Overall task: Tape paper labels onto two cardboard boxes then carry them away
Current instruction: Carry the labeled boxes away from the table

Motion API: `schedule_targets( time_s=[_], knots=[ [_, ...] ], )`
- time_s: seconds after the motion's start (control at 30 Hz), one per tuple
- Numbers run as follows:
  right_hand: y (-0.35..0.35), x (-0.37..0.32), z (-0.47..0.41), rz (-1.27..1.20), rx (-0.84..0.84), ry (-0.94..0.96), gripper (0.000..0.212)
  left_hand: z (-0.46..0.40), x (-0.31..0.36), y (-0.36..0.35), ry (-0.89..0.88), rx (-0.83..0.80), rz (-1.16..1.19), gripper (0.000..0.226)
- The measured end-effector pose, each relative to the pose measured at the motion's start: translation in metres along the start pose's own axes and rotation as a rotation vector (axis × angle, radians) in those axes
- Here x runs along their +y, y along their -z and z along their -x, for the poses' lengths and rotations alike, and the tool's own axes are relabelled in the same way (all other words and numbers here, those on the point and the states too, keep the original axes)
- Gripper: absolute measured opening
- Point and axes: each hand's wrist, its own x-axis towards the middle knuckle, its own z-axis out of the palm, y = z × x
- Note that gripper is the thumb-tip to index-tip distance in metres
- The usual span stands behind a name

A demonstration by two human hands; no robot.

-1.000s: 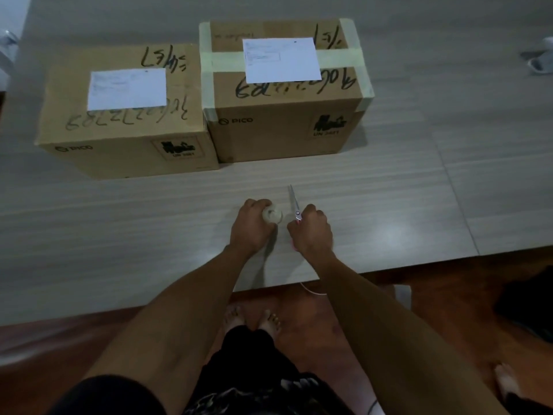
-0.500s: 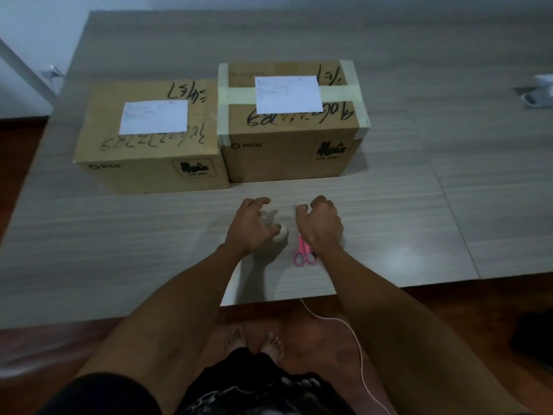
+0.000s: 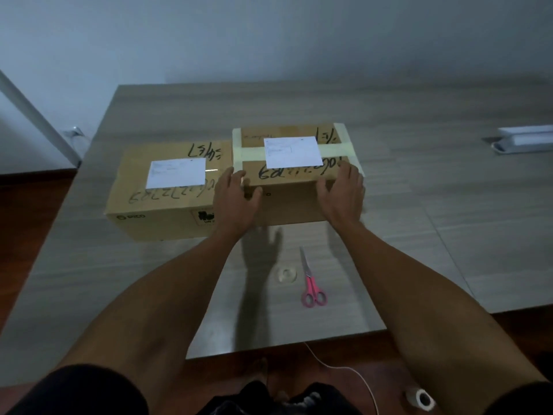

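Note:
Two cardboard boxes stand side by side on the wooden table (image 3: 434, 235). The left box (image 3: 161, 208) bears a white paper label (image 3: 176, 173). The right box (image 3: 290, 205), banded with pale tape, carries its own label (image 3: 291, 152). My left hand (image 3: 235, 202) clasps the right box's near left corner, fingers over the top edge. My right hand (image 3: 341, 196) clasps its near right corner in the same way. I cannot tell whether the box has left the table. A clear tape roll (image 3: 286, 274) and pink-handled scissors (image 3: 311, 283) lie near me, untouched.
A white object (image 3: 526, 142) lies at the table's far right. On the floor at my feet sit another tape roll (image 3: 420, 398) and a white cable (image 3: 344, 368). The wall is close behind the table; a white rail (image 3: 36, 121) slants at the left.
Both hands let go of the tape roll and scissors, left them on the table, and reached forward onto the right box's near corners. My view tilted up.

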Motion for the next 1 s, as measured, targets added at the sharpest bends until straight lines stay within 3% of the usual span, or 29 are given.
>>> schedule_targets(
  time_s=[0.17,0.43,0.7,1.0],
  knots=[
    [-0.001,0.002,-0.040,0.000,0.000,0.000,0.057,-0.033,0.004,0.006,0.053,-0.102,0.070,0.069],
    [-0.012,0.024,-0.082,0.086,-0.150,-0.068,0.059,-0.077,0.001,-0.012,0.097,-0.110,0.108,0.038],
    [-0.018,0.034,-0.115,0.081,-0.332,-0.338,0.086,-0.090,0.011,-0.026,0.206,-0.094,0.046,0.058],
    [0.004,0.022,-0.125,0.077,-0.208,-0.385,0.072,-0.092,0.037,-0.023,0.199,-0.036,0.020,0.061]
  ],
)
